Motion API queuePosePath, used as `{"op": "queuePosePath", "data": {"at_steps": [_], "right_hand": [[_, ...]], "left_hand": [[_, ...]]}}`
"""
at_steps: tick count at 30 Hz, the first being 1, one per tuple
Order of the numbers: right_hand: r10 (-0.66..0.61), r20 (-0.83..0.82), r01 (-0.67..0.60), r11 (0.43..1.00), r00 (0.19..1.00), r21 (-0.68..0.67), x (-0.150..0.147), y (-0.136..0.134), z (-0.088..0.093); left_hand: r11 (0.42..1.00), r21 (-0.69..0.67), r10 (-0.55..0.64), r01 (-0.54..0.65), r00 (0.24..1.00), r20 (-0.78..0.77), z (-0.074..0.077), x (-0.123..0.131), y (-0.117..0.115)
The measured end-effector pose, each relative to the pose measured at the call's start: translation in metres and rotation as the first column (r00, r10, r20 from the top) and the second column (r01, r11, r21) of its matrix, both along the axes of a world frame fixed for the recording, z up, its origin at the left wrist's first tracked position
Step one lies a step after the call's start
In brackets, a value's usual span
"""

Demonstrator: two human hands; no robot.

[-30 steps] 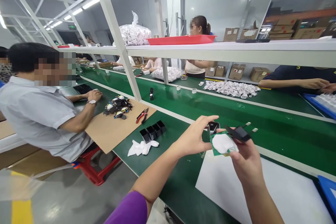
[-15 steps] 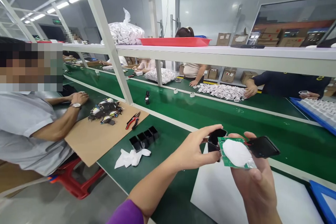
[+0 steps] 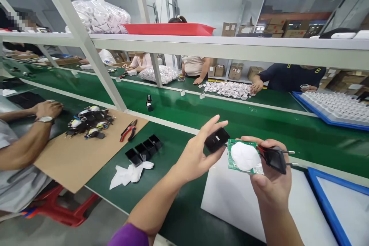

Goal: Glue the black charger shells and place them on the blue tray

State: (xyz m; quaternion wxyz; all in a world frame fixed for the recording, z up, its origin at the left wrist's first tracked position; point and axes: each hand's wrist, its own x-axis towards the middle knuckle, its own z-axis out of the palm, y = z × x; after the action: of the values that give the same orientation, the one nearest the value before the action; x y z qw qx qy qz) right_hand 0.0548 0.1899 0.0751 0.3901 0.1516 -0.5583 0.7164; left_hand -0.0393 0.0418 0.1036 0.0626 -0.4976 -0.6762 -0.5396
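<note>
My left hand [image 3: 198, 155] is closed on a small black plastic housing [image 3: 216, 140], gripped between thumb and fingers. Close beside it, my right hand [image 3: 272, 180] holds a green circuit board [image 3: 234, 164] with a large white patch covering its face. Red wires run from the board to a black plug cover [image 3: 275, 159] with two metal pins, which rests against the right hand's fingers. Several more black housings [image 3: 144, 150] stand in a row on the green bench to the left, beside a crumpled white cloth or tissue [image 3: 131, 175].
Under my hands lies a white board [image 3: 221, 196], with a blue-framed tray [image 3: 323, 196] at right. Pliers [image 3: 128, 130] and a heap of wired black parts [image 3: 89, 121] lie on brown cardboard [image 3: 63, 153]. A green conveyor belt [image 3: 178, 105] runs behind; co-workers sit left and across.
The black housing in my left hand has turned from showing its open end to showing its closed, labelled face. The plug cover has tilted, bringing its pins into view. My view has swung right.
</note>
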Motion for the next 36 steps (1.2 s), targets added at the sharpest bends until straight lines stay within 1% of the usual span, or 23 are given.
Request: {"op": "queuePosePath", "data": {"at_steps": [3,6,10,12,16,18,20,21,22,23,24,25,27,30,33,36], "right_hand": [[-0.005,-0.013,0.005,1.0,1.0,0.029,0.0,-0.002,0.0],[0.007,-0.029,-0.006,0.999,1.0,0.04,0.0,-0.004,0.0],[0.05,-0.024,-0.05,0.998,0.998,0.024,0.0,-0.006,0.001],[0.096,-0.004,-0.096,0.995,0.995,0.015,0.0,-0.006,0.001],[0.199,0.021,-0.199,0.98,0.98,-0.019,0.002,-0.007,0.002],[0.287,0.031,-0.285,0.957,0.958,-0.052,0.003,-0.008,0.001],[0.383,0.047,-0.377,0.921,0.923,-0.099,0.003,-0.012,0.0],[0.421,0.056,-0.412,0.903,0.905,-0.125,0.003,-0.015,-0.001],[0.449,0.065,-0.436,0.887,0.891,-0.149,0.002,-0.018,-0.002],[0.464,0.07,-0.449,0.878,0.883,-0.166,0.001,-0.02,-0.003],[0.468,0.072,-0.451,0.876,0.881,-0.174,0.0,-0.023,-0.004],[0.464,0.069,-0.448,0.877,0.883,-0.173,-0.001,-0.024,-0.005],[0.455,0.058,-0.441,0.883,0.889,-0.161,-0.003,-0.024,-0.005],[0.485,0.058,-0.476,0.871,0.873,-0.125,-0.005,-0.019,-0.004],[0.537,0.061,-0.533,0.843,0.841,-0.073,-0.004,-0.011,-0.001],[0.577,0.064,-0.574,0.817,0.815,-0.058,-0.001,-0.008,0.001]], "left_hand": [[1.0,0.017,0.005,-0.004,0.998,-0.062,-0.001,0.0,0.0],[0.999,0.034,0.004,-0.002,0.998,-0.07,-0.003,-0.001,0.001],[0.997,0.07,-0.016,0.013,0.999,0.045,-0.005,-0.003,0.002],[0.995,0.085,-0.054,0.045,0.993,0.108,-0.004,-0.005,0.001],[0.984,0.127,-0.145,0.126,0.978,0.152,-0.002,-0.017,-0.006],[0.96,0.198,-0.242,0.198,0.942,0.231,-0.005,-0.023,-0.008],[0.909,0.315,-0.379,0.272,0.856,0.353,-0.011,-0.027,-0.004],[0.879,0.38,-0.436,0.287,0.805,0.402,-0.014,-0.028,-0.001],[0.857,0.432,-0.472,0.281,0.765,0.438,-0.017,-0.027,0.003],[0.846,0.465,-0.483,0.261,0.743,0.464,-0.02,-0.026,0.008],[0.849,0.476,-0.47,0.229,0.74,0.482,-0.022,-0.024,0.012],[0.859,0.472,-0.441,0.197,0.753,0.489,-0.023,-0.022,0.015],[0.891,0.421,-0.375,0.169,0.797,0.473,-0.022,-0.018,0.018],[0.929,0.319,-0.315,0.188,0.853,0.415,-0.016,-0.018,0.011],[0.937,0.258,-0.324,0.236,0.862,0.389,-0.01,-0.022,0.001],[0.913,0.251,-0.393,0.322,0.86,0.325,-0.008,-0.022,-0.005]]}}
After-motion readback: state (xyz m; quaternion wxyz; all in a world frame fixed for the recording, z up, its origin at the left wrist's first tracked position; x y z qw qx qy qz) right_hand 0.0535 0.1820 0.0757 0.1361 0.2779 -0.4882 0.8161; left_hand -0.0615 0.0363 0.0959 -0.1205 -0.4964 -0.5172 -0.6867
